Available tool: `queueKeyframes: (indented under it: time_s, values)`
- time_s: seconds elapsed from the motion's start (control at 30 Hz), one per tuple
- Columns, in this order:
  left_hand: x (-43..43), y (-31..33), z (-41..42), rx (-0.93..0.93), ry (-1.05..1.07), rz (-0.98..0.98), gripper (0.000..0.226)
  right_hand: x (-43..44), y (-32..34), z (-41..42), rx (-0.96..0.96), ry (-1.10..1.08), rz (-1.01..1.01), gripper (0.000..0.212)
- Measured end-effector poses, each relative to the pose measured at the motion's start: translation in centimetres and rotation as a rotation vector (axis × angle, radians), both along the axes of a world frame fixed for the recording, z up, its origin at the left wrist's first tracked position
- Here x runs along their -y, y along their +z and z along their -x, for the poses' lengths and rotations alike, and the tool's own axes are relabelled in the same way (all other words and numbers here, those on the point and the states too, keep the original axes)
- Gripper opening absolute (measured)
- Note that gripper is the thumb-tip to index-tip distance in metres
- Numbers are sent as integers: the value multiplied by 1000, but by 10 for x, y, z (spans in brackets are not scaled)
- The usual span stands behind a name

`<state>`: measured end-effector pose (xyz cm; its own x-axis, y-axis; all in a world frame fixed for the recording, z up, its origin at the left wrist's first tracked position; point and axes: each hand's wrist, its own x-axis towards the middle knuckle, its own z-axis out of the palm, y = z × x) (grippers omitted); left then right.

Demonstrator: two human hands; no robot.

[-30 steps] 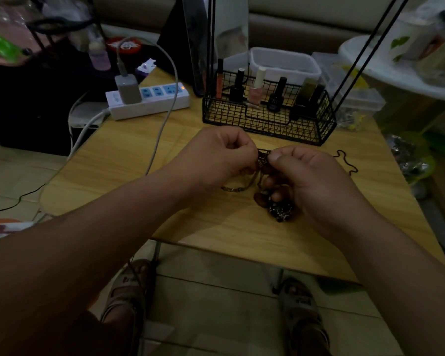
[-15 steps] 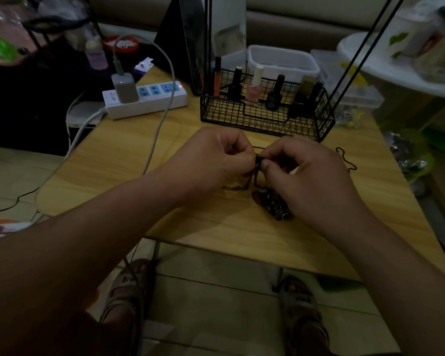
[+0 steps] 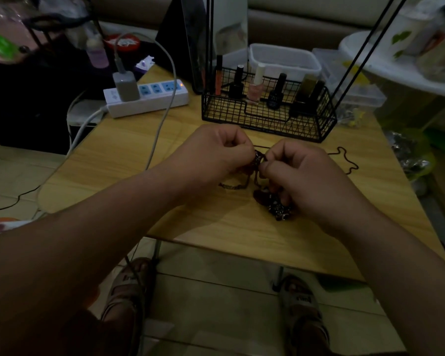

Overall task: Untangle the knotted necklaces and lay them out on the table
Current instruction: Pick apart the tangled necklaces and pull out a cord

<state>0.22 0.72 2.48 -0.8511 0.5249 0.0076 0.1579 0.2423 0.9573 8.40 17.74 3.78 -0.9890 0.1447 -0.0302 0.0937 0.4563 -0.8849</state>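
The wooden surface (image 3: 129, 160) carries a wire basket (image 3: 267, 116) at the back. In front of it the left hand (image 3: 216, 155) and right hand (image 3: 301, 173) are both curled, fingertips pinching one dark knot (image 3: 258, 158) of necklaces between them. A beaded clump (image 3: 278, 206) rests on the wood under the right hand. One thin chain (image 3: 344, 158) lies apart at the right, seemingly freed; most of the untangling looks undone.

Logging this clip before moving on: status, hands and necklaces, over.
Left hand, right hand both pinching the knotted necklaces. Not yet untangled; bulk down by right hand. Thin chain lies apart, right; wire basket behind, no contact.
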Motion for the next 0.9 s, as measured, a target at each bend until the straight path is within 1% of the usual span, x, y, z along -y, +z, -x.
queueKeyframes:
  time_s: [0.07,0.13,0.17,0.27,0.3,0.37,0.47,0.57,0.67,0.73,0.83,0.9]
  values:
    - [1,0,0,0,-7,-3,9,2,-1,-1,-29,-17,-19,9]
    - [1,0,0,15,1,-15,8,4,-2,0,-61,-59,59,11]
    - [1,0,0,25,6,-22,9,4,-2,0,-73,-80,154,12]
    - [-1,1,-1,47,8,-30,11,6,-2,3,-48,-103,548,14]
    - [-1,2,-2,54,4,-33,11,6,-2,3,-22,-99,642,14]
    - [-2,3,-2,100,-10,-71,9,6,-1,3,22,-76,713,13]
    - [-1,4,-1,180,-34,-112,11,4,-2,4,28,-80,653,10]
    - [0,4,1,174,-42,-85,15,2,-3,5,3,-98,554,8]
    - [2,6,4,220,-65,-73,16,1,-3,5,-11,-102,485,8]
    - [5,8,5,190,-117,-13,19,0,-3,6,-28,-110,440,8]
    - [7,9,3,90,-182,94,8,-2,-3,5,-100,-109,256,7]
    - [8,8,3,40,-198,107,8,0,-2,5,-105,-106,172,15]
